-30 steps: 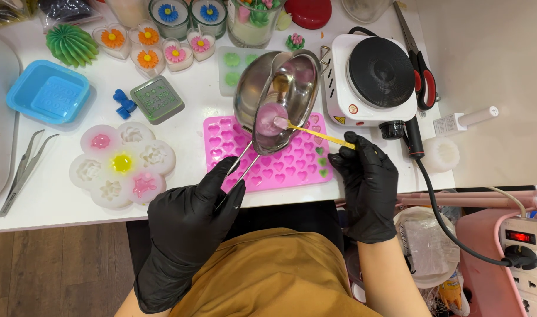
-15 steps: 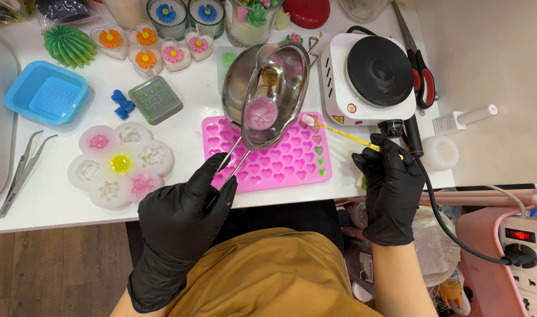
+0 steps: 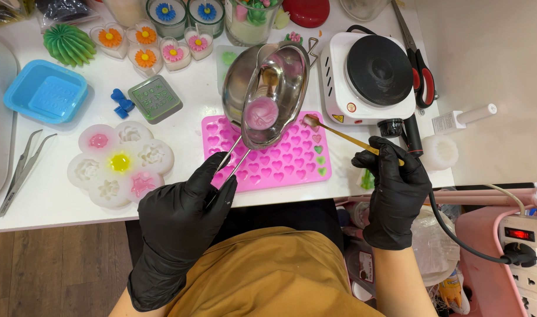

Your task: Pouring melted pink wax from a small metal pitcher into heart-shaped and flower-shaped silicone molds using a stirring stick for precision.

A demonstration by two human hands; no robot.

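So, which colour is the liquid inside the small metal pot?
The liquid in the metal pot is pale pink; the head view shows it clearly.

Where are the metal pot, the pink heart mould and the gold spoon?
Pot (image 3: 280, 70): head view, on its inner wall.
Mould (image 3: 280, 167): head view, on its heart cavities.
Spoon (image 3: 339, 133): head view, on its handle.

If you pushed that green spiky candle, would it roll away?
Probably not far. The green ribbed candle looks to sit on a flat base, so it would likely slide on the smooth white table. Its thin ridges look like wax and might chip.
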